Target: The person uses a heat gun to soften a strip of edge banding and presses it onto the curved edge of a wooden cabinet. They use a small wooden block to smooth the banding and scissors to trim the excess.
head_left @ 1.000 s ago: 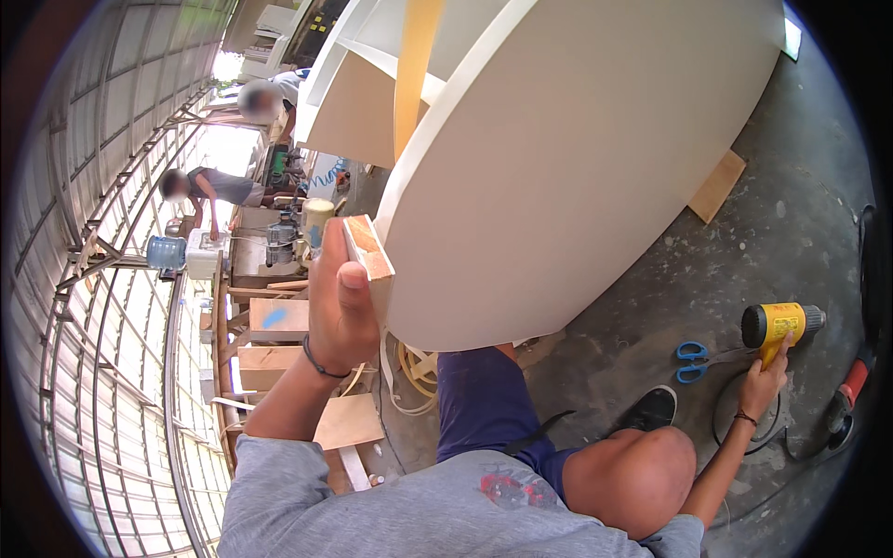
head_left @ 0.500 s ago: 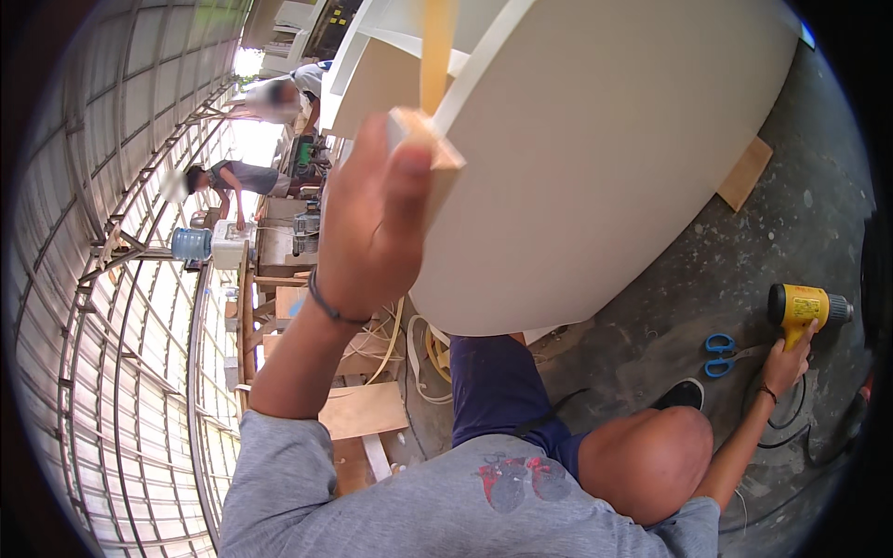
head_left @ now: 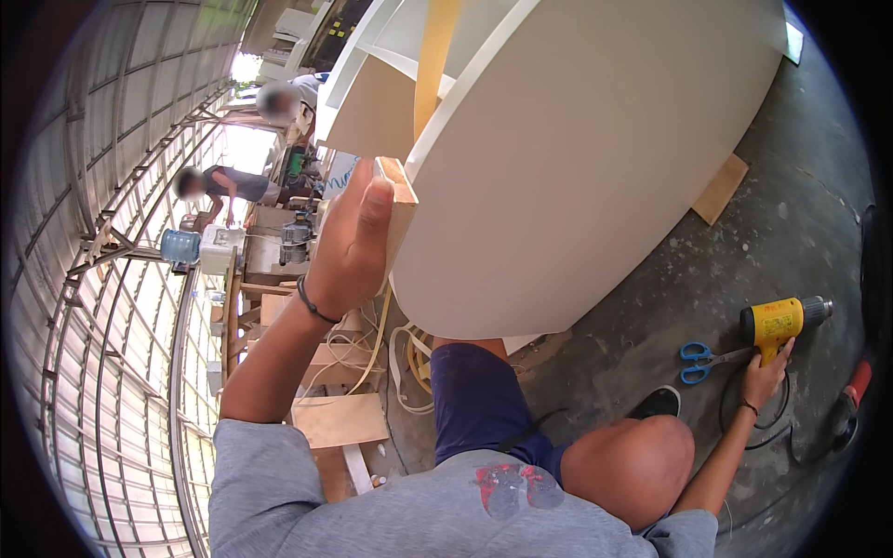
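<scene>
My left hand (head_left: 349, 246) is raised and grips a small wooden block (head_left: 402, 214), pressing it against the curved edge of a large white round panel (head_left: 595, 139). A tan edge-banding strip (head_left: 435, 56) runs up along that edge. Far out to the right, my right hand (head_left: 765, 372) holds the handle of a yellow heat gun (head_left: 781, 321) that stands on the concrete floor. My bent knee (head_left: 633, 460) and dark blue shorts lie between the two arms.
Blue-handled scissors (head_left: 696, 361) lie on the floor beside the heat gun. A red tool (head_left: 854, 386) and black cables are at the far right. Wood offcuts (head_left: 339, 418) and coiled strip lie under the panel. Two other people work at benches (head_left: 279, 232) in the back left.
My left hand with the block has moved along the panel's curved edge and now presses against it. My right hand stays on the heat gun on the floor.
</scene>
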The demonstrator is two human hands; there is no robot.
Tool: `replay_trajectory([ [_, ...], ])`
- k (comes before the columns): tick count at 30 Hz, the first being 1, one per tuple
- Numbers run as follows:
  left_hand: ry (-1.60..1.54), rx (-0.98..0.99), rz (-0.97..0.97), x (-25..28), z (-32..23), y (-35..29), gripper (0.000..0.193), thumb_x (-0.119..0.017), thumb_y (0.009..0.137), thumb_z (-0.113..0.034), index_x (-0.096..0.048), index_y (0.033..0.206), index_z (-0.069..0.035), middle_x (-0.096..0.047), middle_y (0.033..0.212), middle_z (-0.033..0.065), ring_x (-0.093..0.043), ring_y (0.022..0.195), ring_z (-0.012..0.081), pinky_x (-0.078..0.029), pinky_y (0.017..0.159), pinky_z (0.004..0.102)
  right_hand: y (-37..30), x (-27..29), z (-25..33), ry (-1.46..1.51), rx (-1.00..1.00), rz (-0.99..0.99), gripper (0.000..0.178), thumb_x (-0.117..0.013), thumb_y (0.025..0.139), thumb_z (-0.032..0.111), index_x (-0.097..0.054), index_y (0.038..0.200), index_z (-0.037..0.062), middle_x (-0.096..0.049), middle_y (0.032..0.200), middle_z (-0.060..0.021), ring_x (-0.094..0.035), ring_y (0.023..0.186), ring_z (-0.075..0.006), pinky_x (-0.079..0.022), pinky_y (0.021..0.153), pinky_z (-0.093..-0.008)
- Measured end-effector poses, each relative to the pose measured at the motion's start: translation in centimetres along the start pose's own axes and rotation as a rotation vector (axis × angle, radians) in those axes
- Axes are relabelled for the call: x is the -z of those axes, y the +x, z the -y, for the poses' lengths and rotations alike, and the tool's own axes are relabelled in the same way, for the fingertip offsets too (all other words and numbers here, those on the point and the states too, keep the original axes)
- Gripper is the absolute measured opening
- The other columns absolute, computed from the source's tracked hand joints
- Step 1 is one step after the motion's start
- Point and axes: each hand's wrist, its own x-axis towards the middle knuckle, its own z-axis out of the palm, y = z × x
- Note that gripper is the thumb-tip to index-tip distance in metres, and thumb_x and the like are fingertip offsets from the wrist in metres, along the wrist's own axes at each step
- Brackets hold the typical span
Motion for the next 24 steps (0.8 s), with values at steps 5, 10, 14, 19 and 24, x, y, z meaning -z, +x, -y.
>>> replay_trajectory([
  [5,0.016,0.081,0.115,0.4,-1.3,2.3,0.059,-0.021,0.103,-0.046,-0.050,0.118,0.003,-0.060,0.096,0.0066,-0.056,0.085,0.0100,-0.045,0.075,0.0250,-0.1,0.0,0.5,0.008,0.031,-0.045,0.078,-0.056,0.083,0.017,-0.018,0.150,0.0242,-0.046,0.140,-0.0175,-0.050,0.119,-0.0397,-0.041,0.095,-0.0490],
  [10,0.128,-0.013,0.115,0.1,-2.5,6.2,0.058,-0.027,0.101,-0.049,-0.054,0.101,0.003,-0.057,0.081,0.0130,-0.058,0.072,0.0243,-0.045,0.069,0.0333,0.0,0.0,0.2,-0.023,0.015,-0.031,0.078,-0.056,0.083,0.017,-0.018,0.150,0.0223,-0.048,0.137,-0.0181,-0.051,0.118,-0.0389,-0.041,0.095,-0.0494],
  [14,0.146,-0.038,0.131,-0.3,-3.5,8.9,0.058,-0.028,0.101,-0.048,-0.055,0.096,0.002,-0.056,0.080,0.0117,-0.056,0.072,0.0228,-0.044,0.069,0.0338,0.0,-0.4,0.3,-0.021,-0.018,-0.006,0.078,-0.057,0.083,0.018,-0.018,0.150,0.0221,-0.048,0.137,-0.0181,-0.050,0.118,-0.0392,-0.041,0.095,-0.0497],
  [19,-0.061,0.131,0.201,0.5,-1.9,6.5,0.059,-0.026,0.100,-0.052,-0.056,0.102,-0.001,-0.058,0.088,0.0097,-0.058,0.083,0.0168,-0.045,0.076,0.0316,-0.2,-0.3,0.6,0.009,0.038,-0.067,0.078,-0.056,0.083,0.017,-0.018,0.150,0.0207,-0.048,0.138,-0.0180,-0.050,0.119,-0.0389,-0.041,0.095,-0.0488],
  [24,-0.126,0.130,0.107,0.5,1.2,-0.8,0.069,-0.027,0.096,-0.062,-0.045,0.124,-0.001,-0.055,0.105,0.0048,-0.054,0.092,0.0126,-0.045,0.080,0.0270,-0.2,-0.1,0.3,0.037,0.042,-0.058,0.077,-0.057,0.083,0.016,-0.018,0.150,0.0196,-0.046,0.140,-0.0182,-0.048,0.122,-0.0389,-0.039,0.097,-0.0477],
])
